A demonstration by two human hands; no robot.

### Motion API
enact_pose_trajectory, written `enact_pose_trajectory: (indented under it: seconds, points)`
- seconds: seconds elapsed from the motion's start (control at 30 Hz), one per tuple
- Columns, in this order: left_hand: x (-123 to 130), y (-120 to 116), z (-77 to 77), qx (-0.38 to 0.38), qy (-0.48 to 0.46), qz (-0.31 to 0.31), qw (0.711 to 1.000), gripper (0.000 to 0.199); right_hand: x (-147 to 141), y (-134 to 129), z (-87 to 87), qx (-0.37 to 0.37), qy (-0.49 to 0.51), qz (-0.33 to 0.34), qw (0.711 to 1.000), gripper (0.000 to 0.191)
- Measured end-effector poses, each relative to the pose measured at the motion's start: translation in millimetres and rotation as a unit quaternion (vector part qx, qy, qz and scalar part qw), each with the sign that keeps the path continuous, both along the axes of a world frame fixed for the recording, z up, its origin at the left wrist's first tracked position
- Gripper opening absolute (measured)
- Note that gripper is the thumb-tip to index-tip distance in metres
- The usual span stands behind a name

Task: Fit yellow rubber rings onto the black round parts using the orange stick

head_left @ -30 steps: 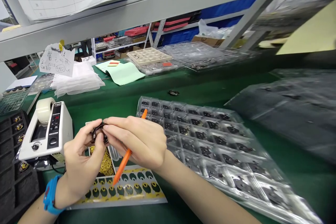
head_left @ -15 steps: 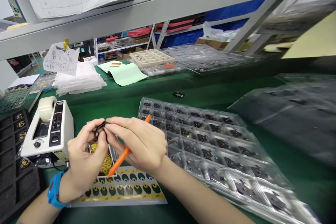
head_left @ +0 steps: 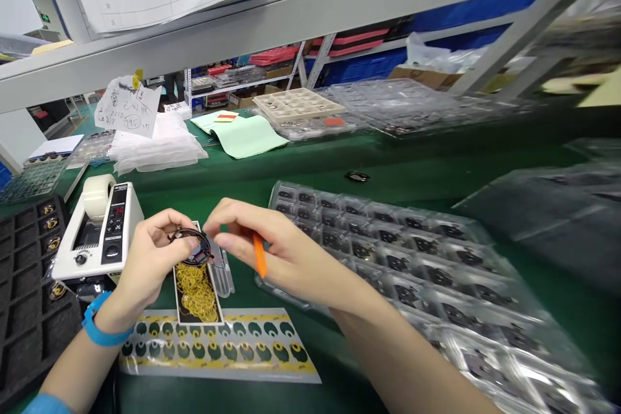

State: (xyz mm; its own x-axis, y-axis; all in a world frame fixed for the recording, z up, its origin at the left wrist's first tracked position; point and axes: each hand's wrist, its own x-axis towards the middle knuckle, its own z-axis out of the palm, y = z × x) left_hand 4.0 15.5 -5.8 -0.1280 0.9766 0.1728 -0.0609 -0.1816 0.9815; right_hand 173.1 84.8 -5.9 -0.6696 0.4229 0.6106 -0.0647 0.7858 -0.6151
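Note:
My left hand [head_left: 152, 259] pinches a thin black ring-shaped part [head_left: 206, 247] between thumb and fingers, above a narrow white-edged box [head_left: 219, 309]. Tangled yellow rings [head_left: 196, 291] fill this box. Just right of the black part is my right hand [head_left: 276, 249], its thumb and index fingertip close together. Whether those fingertips hold anything small, I cannot make out. An orange pen-like stick [head_left: 260, 255] is tucked in the right hand, its pointed end downward and its other end hidden. Below the box lies a sheet of yellow and dark green stickers [head_left: 242, 352].
At left stand a white tape dispenser [head_left: 114, 226] and a black compartment tray [head_left: 24, 291] with several round parts. A clear blister tray [head_left: 402, 262] of black parts covers the right side. Behind it lies a loose black part [head_left: 358, 176]. A grey shelf beam [head_left: 194, 39] crosses overhead.
My right hand has drawn away to the right from the black part, and the orange stick has swung steeper. The black part is more exposed in my left hand. The view has shifted slightly.

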Motion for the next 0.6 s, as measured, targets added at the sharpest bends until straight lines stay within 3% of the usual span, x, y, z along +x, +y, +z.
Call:
enact_pose_trajectory:
  seconds: [0.17,0.3,0.5,0.6]
  points:
    - [-0.1,-2.5,2.7,-0.003,0.000,-0.040,0.999,0.014,-1.4,-1.4,-3.3,0.033,0.001,0.038,0.999,0.010]
    - [-1.6,-1.9,1.7,0.007,0.048,-0.018,0.999,0.015,-3.3,-3.4,-5.2,0.046,-0.015,0.037,0.998,0.014]
    - [-2.3,-0.2,1.7,-0.010,0.062,-0.005,0.998,0.014,-14.2,-5.7,-11.8,-0.048,-0.009,0.052,0.997,0.032]
    - [-3.4,0.2,2.4,-0.013,0.026,-0.011,1.000,0.013,-12.4,-2.0,-11.8,-0.069,-0.031,0.056,0.996,0.027]
